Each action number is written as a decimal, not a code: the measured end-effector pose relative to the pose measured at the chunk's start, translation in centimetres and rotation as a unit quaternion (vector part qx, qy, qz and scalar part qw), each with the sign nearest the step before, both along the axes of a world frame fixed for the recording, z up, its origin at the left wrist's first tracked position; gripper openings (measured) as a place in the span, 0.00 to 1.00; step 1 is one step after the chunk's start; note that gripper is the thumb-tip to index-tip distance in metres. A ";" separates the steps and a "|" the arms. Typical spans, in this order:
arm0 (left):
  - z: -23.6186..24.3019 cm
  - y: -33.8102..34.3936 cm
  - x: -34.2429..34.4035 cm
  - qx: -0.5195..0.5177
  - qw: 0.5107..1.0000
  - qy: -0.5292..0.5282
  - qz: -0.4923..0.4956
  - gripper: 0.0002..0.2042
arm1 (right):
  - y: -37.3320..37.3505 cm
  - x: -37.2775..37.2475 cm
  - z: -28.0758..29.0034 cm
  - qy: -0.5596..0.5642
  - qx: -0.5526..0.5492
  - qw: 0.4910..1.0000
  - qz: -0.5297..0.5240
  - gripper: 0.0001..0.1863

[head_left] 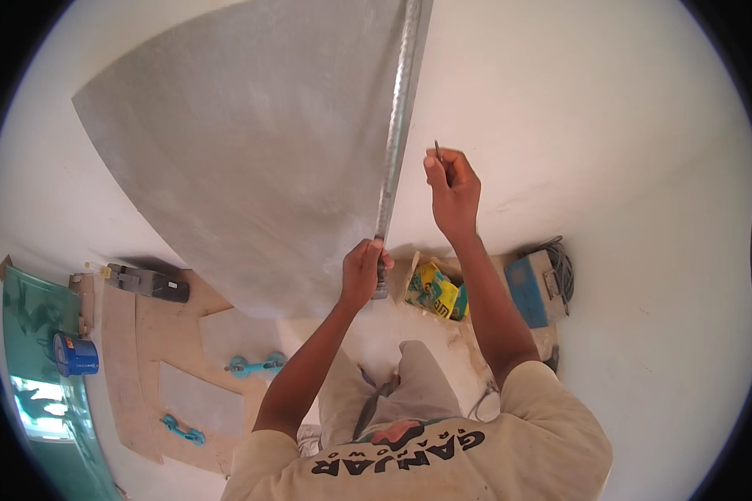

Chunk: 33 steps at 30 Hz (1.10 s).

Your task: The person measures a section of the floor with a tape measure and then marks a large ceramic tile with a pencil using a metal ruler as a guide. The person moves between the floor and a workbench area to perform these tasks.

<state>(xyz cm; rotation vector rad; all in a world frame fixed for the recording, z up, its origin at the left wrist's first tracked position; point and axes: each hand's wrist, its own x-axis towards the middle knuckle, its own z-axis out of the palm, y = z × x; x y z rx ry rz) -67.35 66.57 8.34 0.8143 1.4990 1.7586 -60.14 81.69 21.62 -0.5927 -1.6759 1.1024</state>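
A large grey panel (251,142) stands against the white wall in front of me. Along its right edge runs a long, narrow silvery metal strip (394,125). My left hand (362,271) is closed around the strip's lower end, and a short piece of it shows below the fingers. To the right of the panel, my right hand (454,188) is raised near the wall, apart from the strip. Thumb and fingers there pinch a thin dark pointed stick (438,150), its tip upward; whether it is a pencil or a nail I cannot tell.
On the floor at right stand an open cardboard box (411,284) with yellow-green packaging and a blue case (526,288) beside coiled cable (557,259). At left are a dark case (148,282), a blue bucket (77,355), green glass (38,301) and two turquoise suction lifters (255,365).
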 end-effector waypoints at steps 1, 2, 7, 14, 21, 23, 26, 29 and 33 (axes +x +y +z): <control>-0.7 0.7 -0.5 0.018 1.000 0.002 -0.003 0.20 | 0.0 -0.9 -0.7 0.007 0.021 1.000 0.000 0.12; -1.5 1.3 -0.9 0.024 1.000 0.015 0.001 0.20 | 0.1 -1.7 -1.3 0.017 0.042 0.999 -0.001 0.13; -4.1 4.3 -2.4 0.088 0.994 0.064 -0.004 0.20 | 1.3 -4.5 -4.5 0.064 0.136 0.988 -0.032 0.18; -6.9 7.4 -3.5 0.121 0.989 0.083 -0.004 0.20 | 2.7 -5.8 -5.0 0.099 0.182 0.976 -0.059 0.16; -6.8 8.1 -2.1 0.154 0.986 0.056 0.014 0.18 | 3.8 -4.9 -3.8 0.047 0.187 0.978 -0.083 0.15; -6.3 8.4 -2.2 0.159 0.985 0.059 0.018 0.17 | 3.7 -5.4 -3.2 0.063 0.186 0.977 -0.080 0.15; -5.9 8.3 -2.7 0.144 0.987 0.062 0.018 0.17 | 3.8 -6.1 -3.0 0.064 0.198 0.974 -0.088 0.15; -5.9 8.4 -2.6 0.152 0.984 0.078 0.041 0.17 | 4.2 -6.3 -2.8 0.075 0.205 0.971 -0.096 0.15; -5.8 8.3 -2.4 0.148 0.985 0.077 0.048 0.17 | 4.5 -5.9 -2.5 0.079 0.188 0.974 -0.102 0.14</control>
